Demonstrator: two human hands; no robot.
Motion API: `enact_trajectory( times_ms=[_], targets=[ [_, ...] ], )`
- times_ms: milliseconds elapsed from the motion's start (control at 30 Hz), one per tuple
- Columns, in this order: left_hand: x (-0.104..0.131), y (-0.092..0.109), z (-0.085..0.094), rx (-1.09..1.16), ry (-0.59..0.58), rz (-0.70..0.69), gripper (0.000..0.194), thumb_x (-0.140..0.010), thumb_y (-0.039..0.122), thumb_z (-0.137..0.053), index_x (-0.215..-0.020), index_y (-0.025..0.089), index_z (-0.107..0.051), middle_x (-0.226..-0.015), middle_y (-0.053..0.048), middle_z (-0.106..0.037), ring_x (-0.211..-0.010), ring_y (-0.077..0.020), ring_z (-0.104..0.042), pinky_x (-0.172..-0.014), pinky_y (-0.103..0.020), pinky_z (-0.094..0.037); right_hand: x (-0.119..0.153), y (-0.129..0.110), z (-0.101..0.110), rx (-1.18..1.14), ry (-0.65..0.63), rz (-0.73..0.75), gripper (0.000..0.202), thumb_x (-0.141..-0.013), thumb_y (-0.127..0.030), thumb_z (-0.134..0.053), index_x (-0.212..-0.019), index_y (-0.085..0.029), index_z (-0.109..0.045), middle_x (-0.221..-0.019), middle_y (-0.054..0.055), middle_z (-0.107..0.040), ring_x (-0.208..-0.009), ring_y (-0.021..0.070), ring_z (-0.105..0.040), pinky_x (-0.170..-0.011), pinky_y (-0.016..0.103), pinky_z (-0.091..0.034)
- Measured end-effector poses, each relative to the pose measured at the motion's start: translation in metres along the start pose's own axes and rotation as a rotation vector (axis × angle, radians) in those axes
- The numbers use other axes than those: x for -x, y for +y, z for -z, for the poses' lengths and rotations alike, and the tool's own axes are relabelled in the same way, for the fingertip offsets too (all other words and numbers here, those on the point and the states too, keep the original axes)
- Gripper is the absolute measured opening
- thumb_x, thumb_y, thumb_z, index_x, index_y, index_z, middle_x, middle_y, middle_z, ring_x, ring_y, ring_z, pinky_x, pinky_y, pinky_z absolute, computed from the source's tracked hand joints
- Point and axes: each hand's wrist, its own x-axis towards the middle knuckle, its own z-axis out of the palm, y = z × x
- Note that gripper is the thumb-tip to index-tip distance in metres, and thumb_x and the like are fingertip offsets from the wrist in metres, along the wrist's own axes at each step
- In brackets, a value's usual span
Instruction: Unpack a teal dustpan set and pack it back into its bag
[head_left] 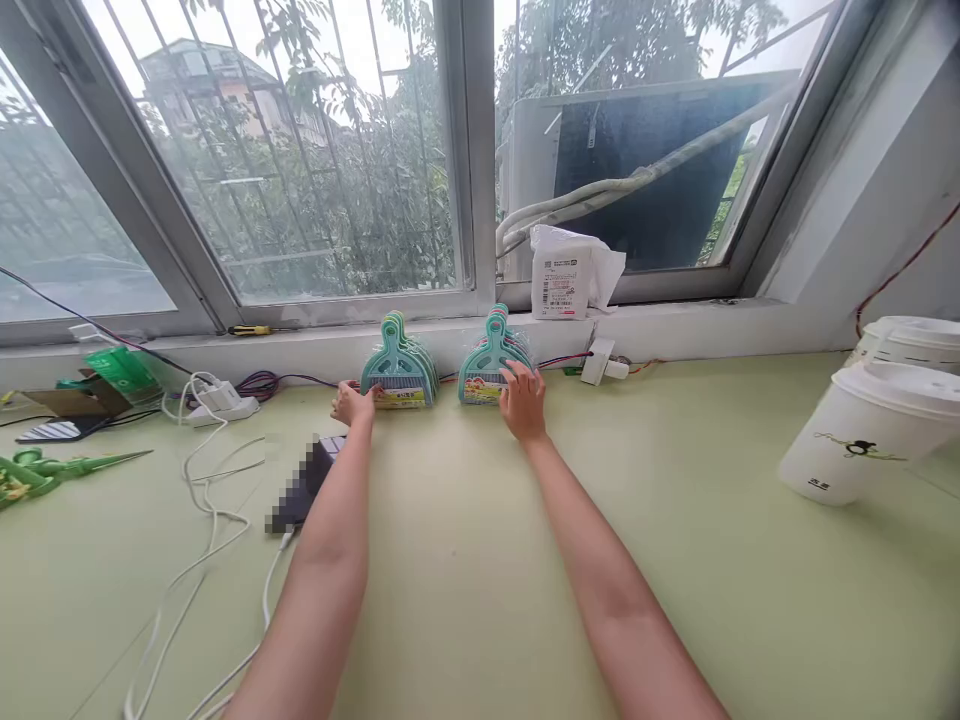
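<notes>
Left hand (pixel 351 404) curled, fingertips touching left stack of teal dustpans (pixel 400 375) at its lower left edge, right hand (pixel 523 401) spread flat against right stack of teal dustpans (pixel 491 372), both stacks upright against the windowsill (pixel 675 325), pale green table (pixel 465 540), white cups (pixel 870 425) at right, white cables (pixel 202 500) at left.

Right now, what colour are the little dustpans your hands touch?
Teal green dustpans, seen in the head view.

Legible text: none.
White bag (pixel 568 272) on the window sill carries a printed label; the paper cup (pixel 862 430) at the worktop's right edge bears a dark logo and small mark. Both are too small to read.
</notes>
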Motion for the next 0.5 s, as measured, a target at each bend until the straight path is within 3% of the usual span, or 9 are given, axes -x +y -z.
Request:
enact_trajectory(
  times_ms=[167,300,433,500],
  targets=[
    [-0.021,-0.011,0.006,-0.117,-0.191,-0.081,0.051,-0.057,0.052,-0.079,-0.089,0.019,-0.058,-0.115,-0.016,-0.059,-0.112,-0.0334,-0.048,-0.086,-0.043,-0.042,0.001,0.003,-0.004,0.007,0.022,-0.019,0.049,-0.086,-0.005,-0.032,-0.130,-0.022,-0.042,-0.142,0.007,-0.044,-0.137,0.0192,-0.030,-0.113,0.047,-0.018],
    [-0.016,-0.010,0.013,-0.052,-0.362,-0.162,0.039,-0.064,0.039,-0.076,-0.090,0.019,-0.056,-0.096,-0.009,-0.065,-0.092,-0.0243,-0.058,-0.073,-0.029,-0.044,0.000,0.005,-0.003,0.013,0.049,-0.077,0.049,-0.086,-0.005,-0.031,-0.130,-0.021,-0.043,-0.143,0.009,-0.043,-0.138,0.0199,-0.027,-0.111,0.046,-0.020],
    [0.007,0.004,0.044,-0.032,-0.187,-0.298,0.029,-0.076,0.034,-0.065,-0.098,0.021,-0.051,-0.087,-0.005,-0.064,-0.085,-0.0223,-0.060,-0.072,-0.027,-0.041,0.004,0.008,0.004,-0.017,0.092,-0.120,0.047,-0.086,-0.009,-0.031,-0.131,-0.018,-0.043,-0.142,0.012,-0.042,-0.139,0.0213,-0.024,-0.109,0.047,-0.022],
    [0.025,0.014,0.065,-0.010,-0.187,-0.347,0.025,-0.078,0.031,-0.064,-0.097,0.022,-0.050,-0.084,-0.004,-0.062,-0.085,-0.0227,-0.061,-0.074,-0.028,-0.041,0.008,0.007,0.010,-0.049,0.088,-0.132,0.047,-0.086,-0.009,-0.030,-0.130,-0.018,-0.043,-0.141,0.013,-0.043,-0.137,0.0222,-0.027,-0.107,0.047,-0.025]
  ],
)
